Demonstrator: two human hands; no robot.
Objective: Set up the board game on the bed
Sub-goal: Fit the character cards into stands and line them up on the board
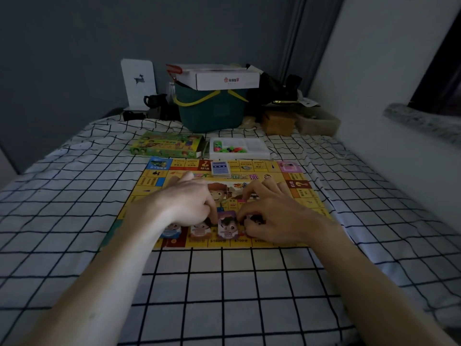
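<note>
At the centre of the frame, a yellow game board [294, 193] is laid flat on the checked bed sheet [224, 283]. Along its near edge, character pieces are stood in a row: a purple character piece [227, 227] is seen upright at the middle, with an orange piece [199, 229] and a blue piece [172, 229] to its left, the blue one partly hidden by the wrist. The left hand [192, 198] is held palm down, its fingers curled down just beside the purple piece; whether anything is gripped cannot be told. The right hand [269, 216] is closed around a dark small object [255, 219], only partly visible. A blue card deck [220, 169] is placed at the board's far edge. Above it in the frame, the green game box [167, 144] and a white tray [239, 148] holding coloured tokens [230, 148] are set side by side on the sheet.
</note>
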